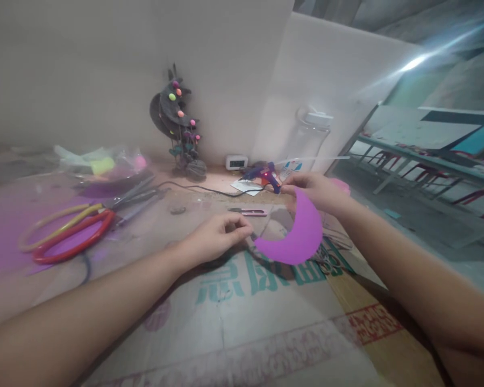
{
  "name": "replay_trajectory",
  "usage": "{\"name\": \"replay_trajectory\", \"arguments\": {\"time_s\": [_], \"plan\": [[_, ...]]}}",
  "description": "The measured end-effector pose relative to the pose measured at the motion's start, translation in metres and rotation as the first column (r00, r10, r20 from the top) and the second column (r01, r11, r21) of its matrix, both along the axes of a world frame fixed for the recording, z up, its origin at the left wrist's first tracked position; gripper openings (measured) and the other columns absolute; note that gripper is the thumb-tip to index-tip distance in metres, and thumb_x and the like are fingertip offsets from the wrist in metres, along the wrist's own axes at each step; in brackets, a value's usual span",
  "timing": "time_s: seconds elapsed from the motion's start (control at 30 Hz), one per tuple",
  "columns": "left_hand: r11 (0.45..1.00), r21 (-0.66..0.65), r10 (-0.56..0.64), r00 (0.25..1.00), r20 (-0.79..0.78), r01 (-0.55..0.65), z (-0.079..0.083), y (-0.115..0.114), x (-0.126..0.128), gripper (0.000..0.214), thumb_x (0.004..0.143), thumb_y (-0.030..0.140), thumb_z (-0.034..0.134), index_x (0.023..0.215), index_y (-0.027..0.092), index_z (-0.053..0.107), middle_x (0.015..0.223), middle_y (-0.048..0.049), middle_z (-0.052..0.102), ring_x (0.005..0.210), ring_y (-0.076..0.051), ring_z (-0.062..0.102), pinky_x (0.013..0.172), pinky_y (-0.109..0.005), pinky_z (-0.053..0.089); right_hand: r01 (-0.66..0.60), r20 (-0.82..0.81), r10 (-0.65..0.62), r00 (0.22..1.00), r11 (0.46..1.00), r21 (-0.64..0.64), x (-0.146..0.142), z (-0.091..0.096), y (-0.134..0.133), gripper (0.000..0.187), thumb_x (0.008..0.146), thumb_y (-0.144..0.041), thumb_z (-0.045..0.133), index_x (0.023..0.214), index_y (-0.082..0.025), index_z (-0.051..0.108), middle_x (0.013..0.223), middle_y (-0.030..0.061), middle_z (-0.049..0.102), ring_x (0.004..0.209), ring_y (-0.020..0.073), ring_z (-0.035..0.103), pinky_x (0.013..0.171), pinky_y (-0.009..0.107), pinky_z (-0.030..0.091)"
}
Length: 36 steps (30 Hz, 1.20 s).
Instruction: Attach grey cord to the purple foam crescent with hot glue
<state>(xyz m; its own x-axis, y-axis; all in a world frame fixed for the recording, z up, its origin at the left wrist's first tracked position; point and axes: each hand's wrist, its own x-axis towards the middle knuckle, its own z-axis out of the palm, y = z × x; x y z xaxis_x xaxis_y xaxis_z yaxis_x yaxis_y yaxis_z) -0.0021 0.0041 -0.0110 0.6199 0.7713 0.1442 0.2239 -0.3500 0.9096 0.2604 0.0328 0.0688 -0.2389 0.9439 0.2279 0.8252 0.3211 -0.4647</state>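
Note:
A flat purple crescent cutout [300, 236], probably foam or felt, is held up between my two hands above the cardboard. My left hand [223, 234] pinches with thumb and forefinger at its left tip, where a small dark bit shows. My right hand [312, 191] has its fingers closed at the upper tip, which they partly hide. Just behind the right fingertips is a blue glue gun [268, 174] with a red light lit, resting by a white paper [246, 187]. Small thread snips [248, 212] lie beyond my left hand.
Large scissors with red and yellow handles [75, 234] lie at left, near a clear plastic bag [105, 164]. At the back stand a dark crescent decoration with pompoms [177, 118], a small digital clock [236, 162] and a clear bottle [308, 140]. A black cord [210, 188] crosses the cardboard.

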Motion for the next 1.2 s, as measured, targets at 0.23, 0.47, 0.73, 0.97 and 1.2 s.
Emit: {"name": "replay_trajectory", "arguments": {"time_s": [0.23, 0.47, 0.73, 0.97, 1.2], "plan": [[0.996, 0.007, 0.087, 0.996, 0.002, -0.087, 0.003, 0.0, 0.001, 0.028, 0.085, 0.043, 0.054, 0.081, 0.016, 0.061, 0.07, 0.0, 0.059, 0.064, -0.013, 0.05, 0.059, -0.023, 0.037, -0.228, -0.271, 0.221, 0.937, 0.974, 0.007, -0.024, -0.031, -0.026, 0.037, 0.085, -0.039, 0.059, 0.117, -0.022, 0.063, 0.12, 0.0096, 0.063, 0.096, 0.022, 0.062, 0.08, 0.034, 0.049], [0.996, -0.023, 0.09, 0.996, -0.005, -0.09, 0.006, -0.001, 0.002, 0.031, 0.086, 0.045, 0.052, 0.081, 0.016, 0.061, 0.07, -0.0007, 0.062, 0.061, -0.012, 0.051, 0.057, -0.022, 0.036, -0.493, -0.711, 0.179, 0.68, 0.83, -0.262, -0.04, -0.072, -0.03, 0.046, 0.082, -0.046, 0.062, 0.121, -0.021, 0.057, 0.093, 0.0066, 0.071, 0.078, 0.0151, 0.067, 0.066, 0.026, 0.051], [0.992, -0.003, 0.126, 0.992, -0.022, -0.126, 0.008, -0.002, 0.003, 0.029, 0.084, 0.043, 0.054, 0.082, 0.016, 0.062, 0.066, 0.0007, 0.058, 0.058, -0.011, 0.048, 0.054, -0.022, 0.034, -0.282, -0.625, -0.022, 0.78, 0.88, -0.382, -0.045, -0.051, -0.038, 0.045, 0.075, -0.059, 0.065, 0.09, -0.016, 0.068, 0.083, 0.0075, 0.072, 0.071, 0.0158, 0.067, 0.06, 0.025, 0.051], [0.991, -0.017, 0.13, 0.991, -0.015, -0.131, 0.005, -0.002, 0.003, 0.028, 0.083, 0.044, 0.055, 0.08, 0.016, 0.061, 0.062, 0.0022, 0.055, 0.055, -0.011, 0.044, 0.052, -0.021, 0.032, -0.347, -0.628, -0.06, 0.776, 0.791, -0.504, -0.035, -0.038, -0.04, 0.05, 0.076, -0.06, 0.064, 0.104, -0.019, 0.066, 0.087, 0.0077, 0.074, 0.067, 0.0155, 0.066, 0.05, 0.022, 0.049], [0.994, 0.014, 0.112, 0.994, 0.006, -0.112, 0.006, -0.002, 0.002, 0.028, 0.083, 0.043, 0.053, 0.079, 0.017, 0.063, 0.061, 0.0015, 0.057, 0.053, -0.011, 0.045, 0.05, -0.021, 0.033, -0.309, -0.644, -0.097, 0.759, 0.817, -0.486, -0.042, -0.037, -0.043, 0.038, 0.07, -0.051, 0.073, 0.084, -0.016, 0.069, 0.068, 0.0011, 0.067, 0.052, 0.0087, 0.056, 0.046, 0.019, 0.041]]}}
